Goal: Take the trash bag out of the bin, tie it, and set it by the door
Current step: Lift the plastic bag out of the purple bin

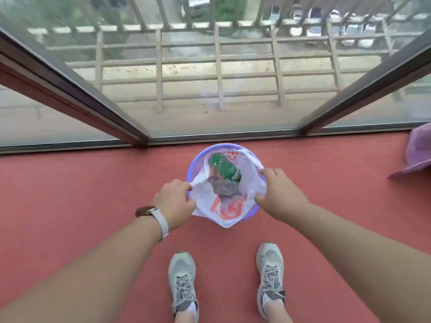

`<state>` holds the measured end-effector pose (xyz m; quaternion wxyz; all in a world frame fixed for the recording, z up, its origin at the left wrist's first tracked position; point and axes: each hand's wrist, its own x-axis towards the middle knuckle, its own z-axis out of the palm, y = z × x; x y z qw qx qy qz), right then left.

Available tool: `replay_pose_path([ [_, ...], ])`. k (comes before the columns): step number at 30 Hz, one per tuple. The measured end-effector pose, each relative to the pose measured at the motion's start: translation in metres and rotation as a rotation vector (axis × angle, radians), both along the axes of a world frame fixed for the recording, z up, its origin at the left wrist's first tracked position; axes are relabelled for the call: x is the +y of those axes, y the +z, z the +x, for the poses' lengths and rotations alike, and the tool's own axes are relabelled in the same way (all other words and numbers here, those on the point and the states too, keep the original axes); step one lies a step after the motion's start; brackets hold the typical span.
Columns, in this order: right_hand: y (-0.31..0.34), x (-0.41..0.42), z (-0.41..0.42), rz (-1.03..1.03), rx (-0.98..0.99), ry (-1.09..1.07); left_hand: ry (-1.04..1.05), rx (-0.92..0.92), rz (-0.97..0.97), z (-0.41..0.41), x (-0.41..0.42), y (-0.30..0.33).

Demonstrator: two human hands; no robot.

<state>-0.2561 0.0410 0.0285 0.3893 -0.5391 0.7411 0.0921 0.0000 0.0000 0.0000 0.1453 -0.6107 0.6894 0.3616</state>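
Observation:
A round purple bin [205, 152] stands on the red floor just in front of the glass window wall. Inside it sits a white plastic trash bag [205, 197] with red print, its mouth open. A green bottle [226, 170] and crumpled grey rubbish lie in the bag. My left hand [175, 200], with a watch on its wrist, pinches the bag's left edge. My right hand [277, 191] grips the bag's right edge. The bag's front lip hangs over the bin's near rim.
Floor-to-ceiling glass panes with dark frames [130, 127] rise right behind the bin. A purple cloth [417, 150] lies at the right edge. My two grey sneakers [183, 283] stand on the red floor [81, 183] below the bin.

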Motion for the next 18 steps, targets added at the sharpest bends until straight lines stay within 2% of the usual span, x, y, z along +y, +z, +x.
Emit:
replay_pose_path([
  [4,-0.033,-0.018,0.002,-0.041,-0.001,-0.134,-0.01,-0.078,-0.216,0.008,-0.003,-0.029],
  [8,-0.064,-0.026,0.002,0.011,-0.017,-0.366,0.059,-0.189,0.001,0.014,-0.004,-0.045],
  [11,-0.081,-0.027,0.001,0.069,-0.042,-0.385,0.127,-0.204,0.13,0.014,-0.008,-0.048],
  [14,-0.088,-0.024,0.002,0.043,-0.05,-0.331,0.157,-0.147,0.12,0.011,-0.007,-0.045],
  [18,-0.081,-0.021,0.007,-0.043,-0.051,-0.308,0.369,0.089,0.075,0.0,-0.006,-0.043],
])
